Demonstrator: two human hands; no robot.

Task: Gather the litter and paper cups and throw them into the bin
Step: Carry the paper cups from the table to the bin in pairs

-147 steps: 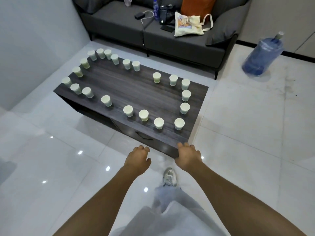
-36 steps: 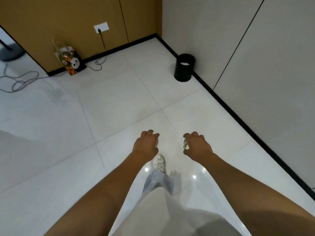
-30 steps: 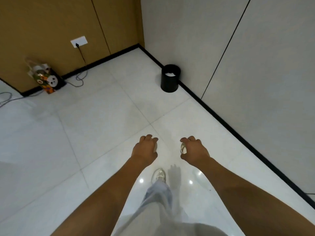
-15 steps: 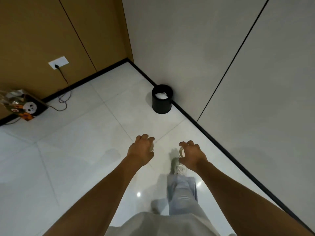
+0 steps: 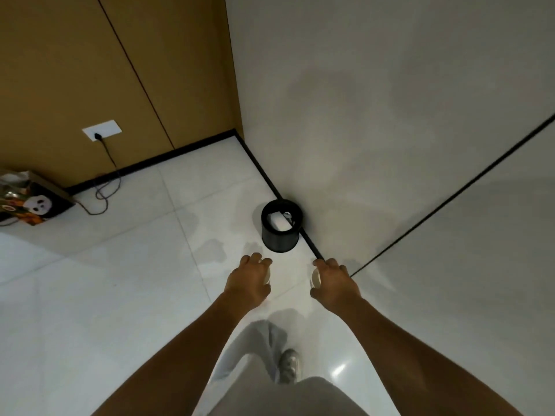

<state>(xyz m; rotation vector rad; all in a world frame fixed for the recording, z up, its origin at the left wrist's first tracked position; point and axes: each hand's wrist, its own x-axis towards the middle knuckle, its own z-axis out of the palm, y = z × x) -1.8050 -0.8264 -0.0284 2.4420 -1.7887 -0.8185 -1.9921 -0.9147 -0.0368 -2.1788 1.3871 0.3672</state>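
Bin closing fast: the small black cylindrical bin point(image 5: 281, 226) against the grey wall's skirting was well ahead half a second ago, now sits just beyond both hands, some white litter already inside. Left hand point(image 5: 248, 283) curled round a pale paper cup point(image 5: 268, 277), only a sliver showing past the fingers. Right hand point(image 5: 334, 282) grips a second pale paper cup point(image 5: 315, 277), rim visible. Neither cup is over the opening yet. Judgement: carry nearly done, one more step then drop both. Paper bag with panda print point(image 5: 33, 205) sits far left, irrelevant
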